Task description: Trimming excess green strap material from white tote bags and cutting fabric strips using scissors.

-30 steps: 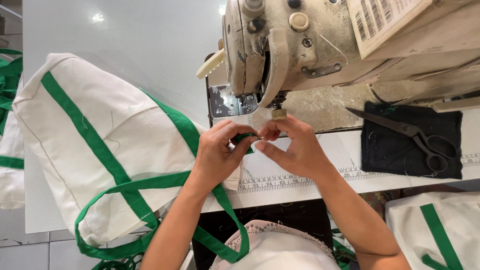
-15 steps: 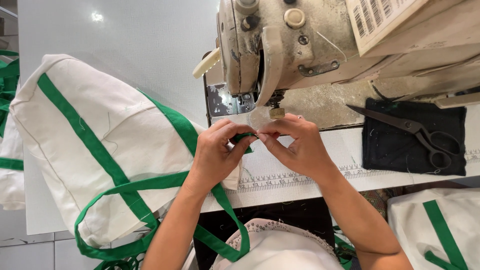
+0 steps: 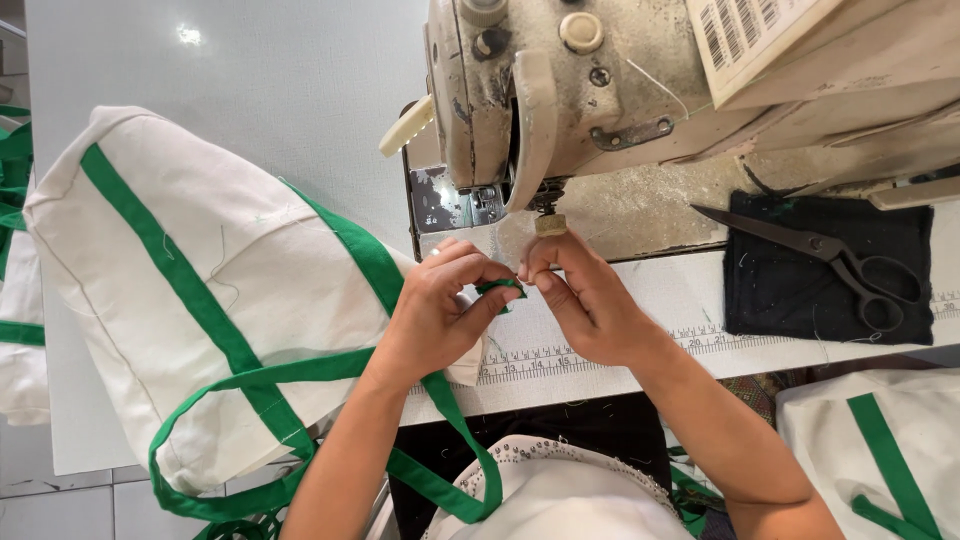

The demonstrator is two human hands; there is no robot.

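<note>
My left hand (image 3: 440, 310) and my right hand (image 3: 585, 300) meet just below the needle area of a worn cream sewing machine (image 3: 620, 90). Both pinch a folded end of green strap (image 3: 500, 287) between thumbs and fingertips. The strap runs down from a white fabric bag with green bands (image 3: 200, 290), which lies to the left on the white table (image 3: 250, 80). My right fingertips are almost touching the presser foot (image 3: 549, 222).
Black scissors (image 3: 820, 255) lie on a dark cloth (image 3: 830, 270) to the right of the machine. A printed ruler strip (image 3: 620, 345) runs along the table's near edge. More white and green bags sit at the far left (image 3: 15, 300) and lower right (image 3: 880, 450).
Both hands have shifted slightly up toward the presser foot, still pinching the green strap end. The view has drifted a little; the bag has not moved.
</note>
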